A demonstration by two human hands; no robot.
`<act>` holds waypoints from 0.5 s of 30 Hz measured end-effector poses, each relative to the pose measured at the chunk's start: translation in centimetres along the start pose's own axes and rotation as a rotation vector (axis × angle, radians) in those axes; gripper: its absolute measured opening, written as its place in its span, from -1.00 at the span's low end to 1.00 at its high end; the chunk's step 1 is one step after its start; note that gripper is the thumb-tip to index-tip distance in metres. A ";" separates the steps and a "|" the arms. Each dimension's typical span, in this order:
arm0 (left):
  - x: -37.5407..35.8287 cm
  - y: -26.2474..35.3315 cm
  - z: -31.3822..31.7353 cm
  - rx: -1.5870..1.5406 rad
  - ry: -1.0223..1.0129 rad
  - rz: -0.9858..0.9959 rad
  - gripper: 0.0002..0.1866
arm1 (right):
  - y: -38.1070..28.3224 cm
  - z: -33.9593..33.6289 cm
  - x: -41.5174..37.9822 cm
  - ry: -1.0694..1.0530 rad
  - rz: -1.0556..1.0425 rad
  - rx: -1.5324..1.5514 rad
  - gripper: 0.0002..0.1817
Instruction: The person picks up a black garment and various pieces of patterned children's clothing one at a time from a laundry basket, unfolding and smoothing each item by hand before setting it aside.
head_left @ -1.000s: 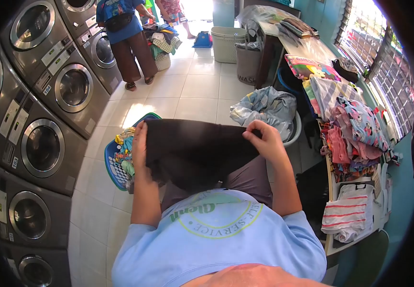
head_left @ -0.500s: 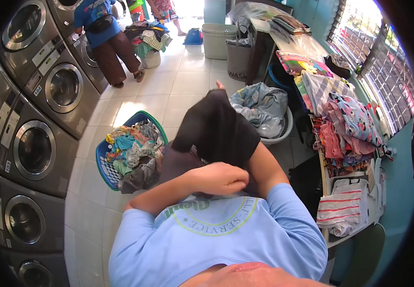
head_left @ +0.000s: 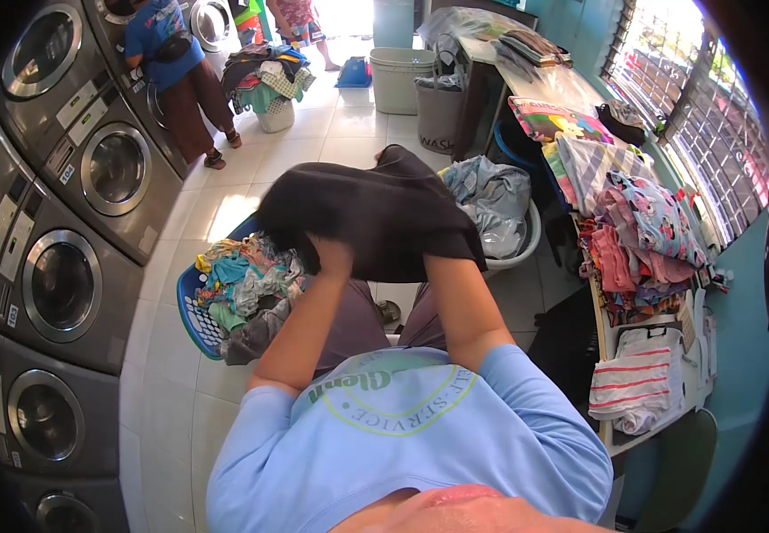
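A black garment [head_left: 367,213] is spread in the air in front of me, draped over both hands. My left hand [head_left: 331,253] reaches up under its left part, fingers covered by the cloth. On the other side my right forearm goes in beneath the fabric, and a bit of my right hand [head_left: 378,157] shows at the far top edge. Both hands hold the garment up, though their fingers are mostly hidden. Below and left of it, a blue laundry basket [head_left: 191,306] holds a heap of mixed clothes [head_left: 247,284].
Stacked washing machines [head_left: 60,284] line the left. A round tub [head_left: 534,240] with grey-blue clothes stands right of the garment. Folded clothes [head_left: 642,240] lie on the long table at right. Farther off, a person in a blue shirt [head_left: 162,40] stands by a full laundry basket [head_left: 275,117].
My left hand has moved from near my chest up and forward under the black garment. The garment has spread wider to the left. The distant person has shifted slightly left.
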State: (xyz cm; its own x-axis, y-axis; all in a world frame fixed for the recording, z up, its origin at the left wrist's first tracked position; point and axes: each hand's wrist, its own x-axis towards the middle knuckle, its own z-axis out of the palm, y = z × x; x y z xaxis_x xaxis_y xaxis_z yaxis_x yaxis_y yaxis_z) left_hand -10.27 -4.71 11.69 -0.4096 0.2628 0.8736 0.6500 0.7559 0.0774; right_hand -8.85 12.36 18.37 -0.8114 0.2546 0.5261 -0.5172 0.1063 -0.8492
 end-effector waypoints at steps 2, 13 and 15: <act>-1.7 1.4 0.1 -0.258 -0.210 0.016 -0.59 | 0.2 0.6 -1.1 -0.016 0.001 -0.035 -0.79; 2.5 -5.5 -8.6 -1.768 -0.056 -1.133 -0.59 | 2.3 -1.8 -3.4 0.055 0.101 -0.085 -0.80; 3.0 -6.6 -10.0 -1.783 0.007 -1.129 -0.59 | 2.3 -2.4 -3.3 0.078 0.109 -0.089 -0.80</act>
State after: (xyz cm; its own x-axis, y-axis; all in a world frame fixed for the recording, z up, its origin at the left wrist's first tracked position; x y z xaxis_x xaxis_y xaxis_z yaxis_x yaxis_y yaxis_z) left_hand -9.38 -14.88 18.66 -0.9694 0.2072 0.1316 -0.0548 -0.7053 0.7068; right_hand -6.67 14.05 14.56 -0.8361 0.3431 0.4281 -0.3979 0.1580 -0.9037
